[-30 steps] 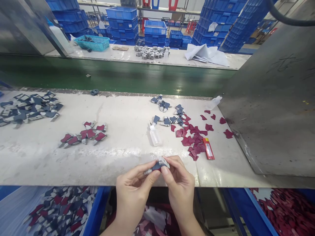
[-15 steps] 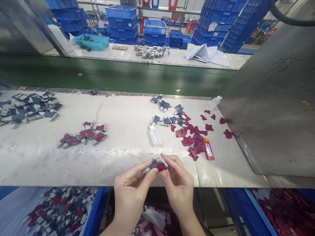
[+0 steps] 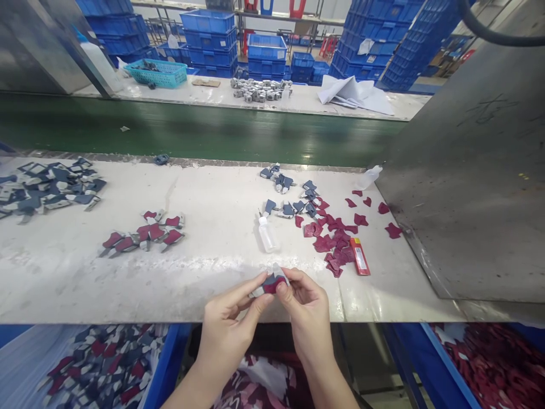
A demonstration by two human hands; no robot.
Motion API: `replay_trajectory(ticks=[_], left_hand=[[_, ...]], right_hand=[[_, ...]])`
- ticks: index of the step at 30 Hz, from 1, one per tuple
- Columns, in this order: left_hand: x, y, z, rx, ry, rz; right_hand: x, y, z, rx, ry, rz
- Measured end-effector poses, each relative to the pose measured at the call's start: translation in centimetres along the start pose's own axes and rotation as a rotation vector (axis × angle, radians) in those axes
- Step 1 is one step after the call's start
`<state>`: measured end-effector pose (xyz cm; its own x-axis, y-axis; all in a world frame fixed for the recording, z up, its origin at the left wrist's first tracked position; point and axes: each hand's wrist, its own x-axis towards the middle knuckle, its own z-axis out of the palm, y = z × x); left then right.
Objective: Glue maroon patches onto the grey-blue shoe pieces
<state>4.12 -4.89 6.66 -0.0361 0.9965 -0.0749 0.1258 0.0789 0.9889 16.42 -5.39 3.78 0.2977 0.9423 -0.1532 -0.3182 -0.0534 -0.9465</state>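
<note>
Between my two hands, just above the near edge of the bench, is a small blue-grey and white plastic part with a dark red patch [image 3: 271, 283]. My left hand [image 3: 232, 315] pinches its left end between thumb and fingers. My right hand [image 3: 307, 312] grips the right end, its thumb pressed on the red face. Beyond them a clear needle-tip bottle [image 3: 268, 234] lies on the bench. Right of that are loose dark red pieces [image 3: 336, 241] and a red and yellow box [image 3: 360, 257]. Several blue-grey parts [image 3: 284, 183] lie farther back.
Red-patched parts [image 3: 149, 232] form a group at left, with a larger heap of blue-grey parts [image 3: 51, 184] beyond. Blue bins [image 3: 170, 363] stand below the bench edge on both sides. A metal panel [image 3: 468, 170] rises at right; a green belt [image 3: 213, 133] runs behind.
My right thumb has shifted up onto the red face of the part, and the part has tilted slightly. Both hands remain on it at nearly the same place.
</note>
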Motion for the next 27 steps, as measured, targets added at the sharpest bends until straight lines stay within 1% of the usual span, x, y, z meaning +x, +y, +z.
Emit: replay_trajectory(ticks=[2,3,5,8,10,11,14,16,19,23,25,27], left_hand=[[0.3,-0.1,-0.5,0.023,-0.026,-0.016],[0.4,-0.1,-0.8,0.03,-0.044,-0.024],[0.6,0.1,-1.2,0.035,-0.09,-0.037],[0.7,0.8,-1.6,0.027,-0.158,-0.066],[0.6,1.3,-1.8,0.012,-0.225,-0.092],[0.6,1.6,-1.9,-0.007,-0.267,-0.111],[0.6,2.2,-2.3,-0.087,-0.38,-0.17],[0.7,2.4,-2.4,-0.129,-0.409,-0.199],[0.8,2.5,-2.3,-0.192,-0.411,-0.235],[0.8,2.6,-1.8,-0.283,-0.338,-0.304],[0.7,2.6,-1.6,-0.279,-0.307,-0.311],[0.6,2.6,-1.6,-0.247,-0.308,-0.296]], right_hand=[[0.2,0.0,-0.4,-0.058,-0.067,-0.053],[0.3,0.0,-0.6,-0.11,-0.093,-0.122],[0.4,-0.3,-1.0,-0.264,-0.094,-0.333],[0.7,-1.2,-1.6,-0.543,-0.06,-0.695],[1.0,-1.9,-1.9,-0.687,-0.107,-0.855],[1.2,-2.1,-2.0,-0.74,-0.151,-0.906],[1.6,-2.4,-2.3,-0.829,-0.259,-0.992],[1.7,-2.3,-2.3,-0.853,-0.272,-1.026],[1.4,-1.8,-2.3,-0.871,-0.232,-1.077],[0.8,-1.2,-2.2,-0.833,-0.117,-1.123],[0.6,-0.9,-2.1,-0.754,-0.064,-1.101],[0.5,-0.6,-2.1,-0.664,-0.048,-1.033]])
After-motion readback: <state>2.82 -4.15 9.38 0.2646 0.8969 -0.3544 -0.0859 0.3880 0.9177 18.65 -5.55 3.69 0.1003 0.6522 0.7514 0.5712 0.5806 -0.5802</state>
